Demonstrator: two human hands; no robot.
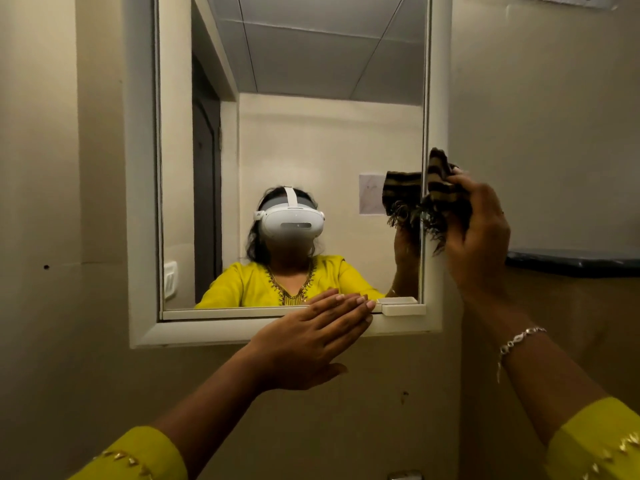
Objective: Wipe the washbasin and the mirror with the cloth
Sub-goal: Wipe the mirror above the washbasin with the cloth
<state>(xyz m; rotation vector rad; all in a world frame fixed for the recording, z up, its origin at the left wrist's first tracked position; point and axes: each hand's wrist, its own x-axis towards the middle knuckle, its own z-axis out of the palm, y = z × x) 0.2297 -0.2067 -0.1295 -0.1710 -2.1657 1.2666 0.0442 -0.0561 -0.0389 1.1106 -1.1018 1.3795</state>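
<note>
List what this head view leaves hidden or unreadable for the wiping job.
1. The washbasin: out of the head view, below the bottom edge.
2. The sign: cut off by the top edge, unreadable.
3. The cloth: partly bunched inside the right hand, so its full extent is hidden.
4. The paper reflected in the mirror: marks too faint to read.

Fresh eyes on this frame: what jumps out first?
The white-framed mirror fills the upper middle of the view. Its reflection shows a white headset above a yellow top. At the mirror's right edge the right hand grips a dark striped cloth, while the left hand rests flat, fingers straight, on the bottom of the frame.
</note>
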